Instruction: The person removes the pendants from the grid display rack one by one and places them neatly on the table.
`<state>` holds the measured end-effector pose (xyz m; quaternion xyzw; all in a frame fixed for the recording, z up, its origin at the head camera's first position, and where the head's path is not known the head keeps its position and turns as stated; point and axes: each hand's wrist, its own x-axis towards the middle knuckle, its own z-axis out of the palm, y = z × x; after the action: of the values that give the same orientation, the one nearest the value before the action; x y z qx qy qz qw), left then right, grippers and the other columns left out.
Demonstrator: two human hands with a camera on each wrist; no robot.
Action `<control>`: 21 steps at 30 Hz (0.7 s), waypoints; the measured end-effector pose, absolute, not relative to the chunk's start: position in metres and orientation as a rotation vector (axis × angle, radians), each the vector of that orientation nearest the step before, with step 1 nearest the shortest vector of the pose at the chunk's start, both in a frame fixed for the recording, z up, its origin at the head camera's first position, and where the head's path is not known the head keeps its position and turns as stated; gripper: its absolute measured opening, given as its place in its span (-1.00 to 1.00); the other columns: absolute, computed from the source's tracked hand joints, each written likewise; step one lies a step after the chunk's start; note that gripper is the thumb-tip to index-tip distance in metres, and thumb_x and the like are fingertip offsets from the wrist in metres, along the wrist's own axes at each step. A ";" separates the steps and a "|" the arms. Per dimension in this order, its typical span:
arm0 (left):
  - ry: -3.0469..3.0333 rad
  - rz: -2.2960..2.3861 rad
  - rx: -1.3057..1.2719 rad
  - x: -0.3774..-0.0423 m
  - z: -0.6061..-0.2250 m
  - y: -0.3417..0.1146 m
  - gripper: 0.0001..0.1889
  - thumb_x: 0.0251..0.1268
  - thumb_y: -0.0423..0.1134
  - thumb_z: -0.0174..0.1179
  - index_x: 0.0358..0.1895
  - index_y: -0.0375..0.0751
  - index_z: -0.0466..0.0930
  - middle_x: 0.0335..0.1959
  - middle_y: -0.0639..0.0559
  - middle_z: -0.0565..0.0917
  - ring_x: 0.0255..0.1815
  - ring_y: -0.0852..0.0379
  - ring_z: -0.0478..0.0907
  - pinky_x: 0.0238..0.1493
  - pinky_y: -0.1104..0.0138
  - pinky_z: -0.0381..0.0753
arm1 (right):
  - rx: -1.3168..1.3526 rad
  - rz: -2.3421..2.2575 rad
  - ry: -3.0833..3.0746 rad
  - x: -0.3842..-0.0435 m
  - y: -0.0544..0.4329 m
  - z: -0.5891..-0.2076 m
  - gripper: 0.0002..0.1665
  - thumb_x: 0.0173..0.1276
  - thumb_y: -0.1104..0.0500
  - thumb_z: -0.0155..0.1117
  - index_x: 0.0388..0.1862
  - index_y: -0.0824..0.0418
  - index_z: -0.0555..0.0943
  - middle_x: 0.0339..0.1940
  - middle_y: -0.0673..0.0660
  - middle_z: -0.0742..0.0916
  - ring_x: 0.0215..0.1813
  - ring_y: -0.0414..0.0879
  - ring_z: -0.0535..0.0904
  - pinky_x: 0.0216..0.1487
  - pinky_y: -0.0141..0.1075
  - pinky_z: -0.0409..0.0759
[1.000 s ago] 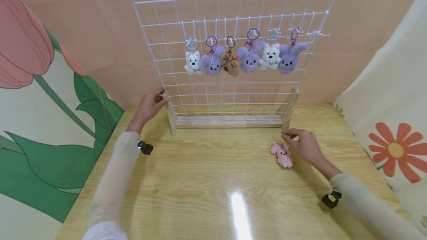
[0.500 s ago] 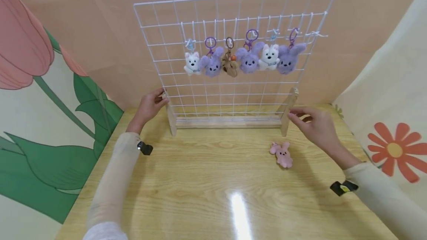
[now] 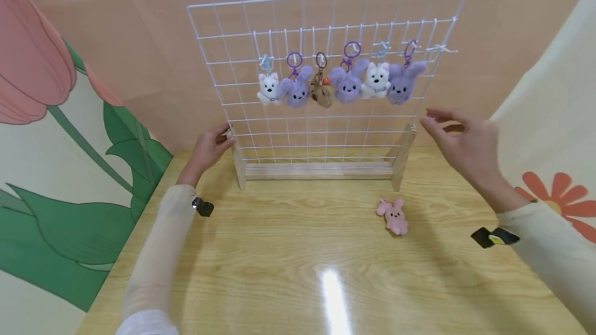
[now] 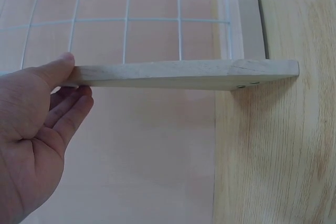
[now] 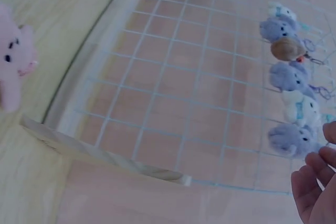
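My left hand [image 3: 211, 146] grips the top of the left wooden upright [image 3: 239, 164] of a white wire grid rack. Thumb and fingers [image 4: 73, 116] pinch its end in the left wrist view. Raised to the right of the rack, my right hand [image 3: 467, 141] has its fingers loosely bent, and nothing shows in them. It is nearest the right wooden upright [image 3: 402, 156]. Plush keychains hang in a row on the grid's hooks: white dogs [image 3: 269, 89], purple bunnies [image 3: 347, 87] and a brown plush [image 3: 321, 94]. Below lies a pink bunny keychain [image 3: 396, 221] on the table.
The rack's wooden base bar [image 3: 318, 170] stands along the back of the wood-grain table [image 3: 261, 262]. Behind it rises a peach backdrop [image 3: 139, 30]. Printed flowers cover the side cloths. One white hook [image 3: 442, 48] juts out at the grid's right edge.
My right hand has risen from beside the pink bunny keychain, up past the right upright and outward to the right. My left hand has kept its hold on the left upright.
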<state>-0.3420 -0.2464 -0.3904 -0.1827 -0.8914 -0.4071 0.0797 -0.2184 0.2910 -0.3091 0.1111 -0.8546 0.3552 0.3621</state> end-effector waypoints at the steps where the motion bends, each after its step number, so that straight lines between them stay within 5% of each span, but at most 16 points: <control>1: -2.668 -1.220 -0.547 -0.342 -0.390 -0.246 -0.43 0.52 -0.27 0.21 0.46 -0.47 0.33 0.32 -0.46 0.51 0.27 -0.33 0.57 0.25 0.00 0.65 | 0.273 0.918 -2.193 -0.219 0.290 -0.304 -0.64 0.36 0.07 0.48 0.01 0.28 0.78 -0.16 0.32 0.81 -0.34 -0.72 0.54 -0.33 -0.82 0.49; 21: -2.685 -1.200 -0.539 -0.341 -0.389 -0.246 -0.42 0.54 -0.27 0.19 0.48 -0.49 0.30 0.36 -0.46 0.47 0.29 -0.35 0.55 0.26 -0.04 0.63 | 0.071 1.060 -2.136 -0.253 0.267 -0.248 -0.55 0.38 -0.09 0.42 0.12 0.14 0.76 0.03 0.02 0.81 -0.20 -0.53 0.61 -0.19 -0.72 0.59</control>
<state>-0.3415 -0.2455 -0.3889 -0.1799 -0.8954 -0.4001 0.0758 -0.2530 0.2672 -0.2478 0.0278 -0.8322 0.4128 0.3692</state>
